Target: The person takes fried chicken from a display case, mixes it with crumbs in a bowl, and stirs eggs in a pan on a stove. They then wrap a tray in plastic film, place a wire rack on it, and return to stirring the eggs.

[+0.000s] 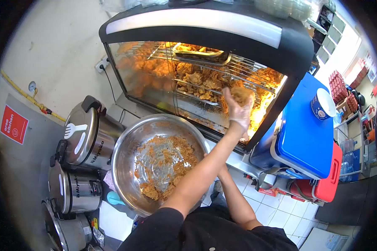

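Observation:
My left hand (238, 112), in a clear plastic glove, reaches through the open side of the glass display warmer (276, 46). Its fingers are closed around a piece of fried chicken (242, 95). Below, a wide steel bowl (125, 167) contains breaded crumbs and a few pieces of fried chicken (148, 190) near its lower side. At the bowl's right rim is my right hand (205, 155), gripping the edge; my left forearm covers most of it. More fried chicken (197, 79) fills the wire shelves, with a metal tray (203, 53) of food on the upper rack.
Several Miyako pots (83, 188) line the left side, one with a white slotted spatula (75, 130) on its lid. To the right stand a blue cooler (308, 138) with a paper tub (322, 104) on top and a red cooler (331, 180). White floor tiles (276, 205) show below.

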Demonstrator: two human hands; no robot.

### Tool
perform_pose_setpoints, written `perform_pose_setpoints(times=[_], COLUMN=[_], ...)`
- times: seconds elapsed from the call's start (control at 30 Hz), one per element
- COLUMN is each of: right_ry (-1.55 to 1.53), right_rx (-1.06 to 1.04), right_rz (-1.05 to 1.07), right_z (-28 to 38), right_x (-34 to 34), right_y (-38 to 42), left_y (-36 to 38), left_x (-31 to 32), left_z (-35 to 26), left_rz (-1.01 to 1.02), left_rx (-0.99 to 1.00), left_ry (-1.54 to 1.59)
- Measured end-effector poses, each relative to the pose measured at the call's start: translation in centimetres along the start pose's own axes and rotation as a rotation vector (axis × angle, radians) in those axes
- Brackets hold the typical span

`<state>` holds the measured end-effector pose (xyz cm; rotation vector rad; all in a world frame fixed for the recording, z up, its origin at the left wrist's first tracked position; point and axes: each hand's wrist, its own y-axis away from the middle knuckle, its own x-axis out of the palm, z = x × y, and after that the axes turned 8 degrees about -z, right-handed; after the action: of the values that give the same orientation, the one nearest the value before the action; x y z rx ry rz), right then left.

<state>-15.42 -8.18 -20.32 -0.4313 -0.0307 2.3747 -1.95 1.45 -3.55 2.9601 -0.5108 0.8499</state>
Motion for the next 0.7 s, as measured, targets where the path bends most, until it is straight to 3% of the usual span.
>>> perform_pose_setpoints(times=[0.07, 0.13, 0.2, 0.27, 0.3, 0.4, 0.43, 0.5, 0.53, 0.6, 0.7], right_ry=[-0.101, -0.329, -0.525, -0.463, -0.442, -0.912, -0.562, -0.220, -0.062, 0.097, -0.182], right_rx=[0.130, 0.210, 0.246, 0.232, 0.225, 0.534, 0.336, 0.139, 0.250, 0.368, 0.182], right_rz=[0.015, -0.033, -0.085, -0.039, -0.020, 0.163, 0.092, 0.020, 0.103, 0.187, 0.010], right_z=[-2.3, -3.5, -3.9, -3.6, -3.9, -3.3, -0.1, 2.4, 2.5, 2.4, 0.7], right_x=[0.8, 1.7, 1.9, 1.8, 1.8, 1.5, 0.6, -0.1, -0.5, -0.4, 0.5], right_y=[0.2, 0.7, 0.8, 0.6, 0.5, -0.3, -0.5, -1.2, -1.4, -1.1, -0.9], left_y=[-0.8, -1.3, -3.3, -3.3, -2.7, -1.9, -1.4, 0.0, 0.3, 0.5, -0.3], left_x=[1.9, 2.4, 3.3, 3.3, 3.7, 3.1, 2.5, 1.2, 0.9, 0.7, 1.7], left_z=[1.9, 2.6, 4.1, 0.7, -0.5, -2.3, -2.4, -2.4, -2.3, -2.1, -2.6], left_rz=[-0.030, 0.030, 0.033, -0.046, -0.052, -0.033, -0.039, -0.160, -0.214, -0.171, -0.150], left_rx=[0.173, 0.617, 0.530, 0.838, 0.844, 0.632, 0.632, 0.567, 0.533, 0.538, 0.548], left_ry=[0.084, -0.471, -0.353, -0.673, -0.674, -1.178, -1.180, -1.323, -1.396, -1.397, -1.381])
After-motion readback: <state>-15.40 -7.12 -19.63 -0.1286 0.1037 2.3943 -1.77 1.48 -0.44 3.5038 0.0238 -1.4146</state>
